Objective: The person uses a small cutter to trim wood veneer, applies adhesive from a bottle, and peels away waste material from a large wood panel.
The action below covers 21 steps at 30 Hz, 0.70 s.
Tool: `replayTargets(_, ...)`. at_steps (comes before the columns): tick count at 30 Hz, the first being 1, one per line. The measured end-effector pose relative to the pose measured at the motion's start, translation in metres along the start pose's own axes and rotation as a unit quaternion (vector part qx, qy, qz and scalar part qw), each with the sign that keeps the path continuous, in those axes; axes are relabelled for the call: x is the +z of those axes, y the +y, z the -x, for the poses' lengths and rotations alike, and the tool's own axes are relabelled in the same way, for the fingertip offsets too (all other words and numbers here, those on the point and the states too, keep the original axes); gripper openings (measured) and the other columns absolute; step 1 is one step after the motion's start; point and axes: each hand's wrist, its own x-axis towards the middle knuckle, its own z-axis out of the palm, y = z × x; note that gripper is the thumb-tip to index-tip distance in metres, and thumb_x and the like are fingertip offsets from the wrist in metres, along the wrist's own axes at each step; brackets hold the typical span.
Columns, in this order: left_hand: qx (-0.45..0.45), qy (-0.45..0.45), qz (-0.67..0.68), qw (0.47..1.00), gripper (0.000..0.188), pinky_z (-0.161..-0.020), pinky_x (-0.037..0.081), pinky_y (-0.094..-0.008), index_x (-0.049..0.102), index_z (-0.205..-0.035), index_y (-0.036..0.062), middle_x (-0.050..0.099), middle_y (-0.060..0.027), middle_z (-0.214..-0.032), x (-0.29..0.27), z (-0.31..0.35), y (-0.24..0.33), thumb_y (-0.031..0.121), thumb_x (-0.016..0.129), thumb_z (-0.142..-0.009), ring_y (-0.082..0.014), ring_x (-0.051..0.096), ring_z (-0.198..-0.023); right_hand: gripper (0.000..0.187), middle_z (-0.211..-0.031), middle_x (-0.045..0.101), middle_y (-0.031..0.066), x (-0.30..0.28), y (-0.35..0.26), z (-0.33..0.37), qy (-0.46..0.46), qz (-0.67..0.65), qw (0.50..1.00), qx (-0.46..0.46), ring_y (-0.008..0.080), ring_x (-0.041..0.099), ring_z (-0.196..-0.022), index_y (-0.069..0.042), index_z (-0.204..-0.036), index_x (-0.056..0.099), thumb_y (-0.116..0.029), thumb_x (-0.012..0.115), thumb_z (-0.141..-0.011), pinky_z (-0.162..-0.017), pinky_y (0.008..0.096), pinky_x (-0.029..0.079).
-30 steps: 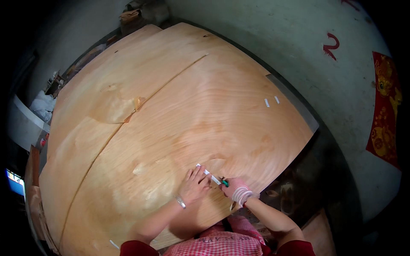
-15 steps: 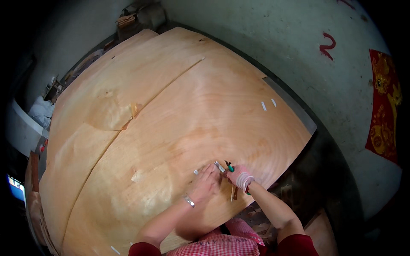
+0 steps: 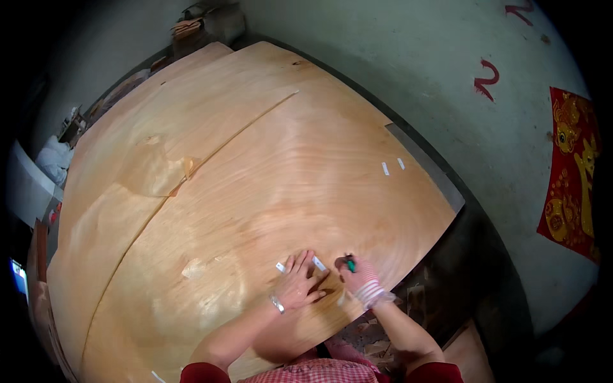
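A broad sheet of pale wood veneer (image 3: 223, 223) spreads out before me. My left hand (image 3: 298, 285), bare with a metal bracelet at the wrist, lies on it with fingers apart. Beside its fingertips are two short white tape pieces (image 3: 318, 263), one on either side. Just to the right, low over the sheet, my right hand (image 3: 363, 278) wears a pinkish glove with a striped cuff. Its fingers are closed round a small green-handled tool (image 3: 350, 264); the tool's working end is too blurred to make out.
A long slit (image 3: 137, 239) runs through the sheet, with a torn flap (image 3: 189, 167) along it. Two more white tape pieces (image 3: 385, 168) lie far right. Beyond stands a wall (image 3: 415, 76) with a red hanging (image 3: 571, 172). Scraps (image 3: 377, 341) lie below the near edge.
My right hand has drawn away from the tape piece between the hands, toward the right. My left fingers have spread wider. The whole view has shifted slightly.
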Motion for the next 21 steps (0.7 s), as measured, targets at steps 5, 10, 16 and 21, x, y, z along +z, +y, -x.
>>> replayTargets(5,-0.082,0.153,0.269,0.947,0.029,-0.095,0.036,-0.0405,0.060,-0.101,0.0018,0.045,-0.0184,-0.124,-0.002,0.054,-0.004,0.024,0.062,-0.081,-0.0280,0.046,-0.113,0.039,-0.084,0.063,0.0174,0.011,-0.052,0.043,-0.108,0.019,0.993,-0.031,0.0264,0.063,-0.080,-0.013,-0.118,0.054,-0.020,0.058,-0.080,-0.072,0.0336,0.049)
replayTargets(10,-0.270,0.080,0.587,0.759,0.011,-0.069,0.044,-0.0231,0.058,-0.085,0.0029,0.058,-0.0021,-0.089,-0.054,0.119,0.020,0.014,0.057,-0.086,-0.0090,0.053,-0.080,0.050,-0.094,0.063,0.0141,0.070,-0.094,0.083,-0.243,0.102,0.951,-0.159,0.0224,0.062,-0.080,-0.016,-0.128,0.046,-0.019,0.061,-0.080,-0.072,0.0326,0.049)
replayTargets(16,-0.304,0.275,0.377,0.831,0.013,-0.065,0.045,-0.0247,0.061,-0.094,0.0010,0.062,-0.0072,-0.087,-0.081,0.188,-0.035,0.007,0.054,-0.085,-0.0147,0.057,-0.074,0.025,-0.068,0.061,0.0066,0.140,-0.120,0.078,-0.286,0.014,0.958,0.009,0.0141,0.057,-0.060,-0.004,-0.096,0.061,-0.023,0.061,-0.081,-0.057,0.0282,0.046)
replayTargets(21,-0.264,0.293,0.034,0.918,0.025,-0.081,0.047,-0.0345,0.059,-0.102,-0.0002,0.057,-0.0177,-0.105,-0.092,0.204,-0.108,0.001,0.051,-0.078,-0.0324,0.057,-0.090,0.018,-0.052,0.053,0.0015,0.184,-0.159,0.031,-0.212,-0.026,0.977,0.007,0.0089,0.045,-0.040,-0.007,-0.074,0.061,-0.024,0.061,-0.079,-0.037,0.0251,0.035)
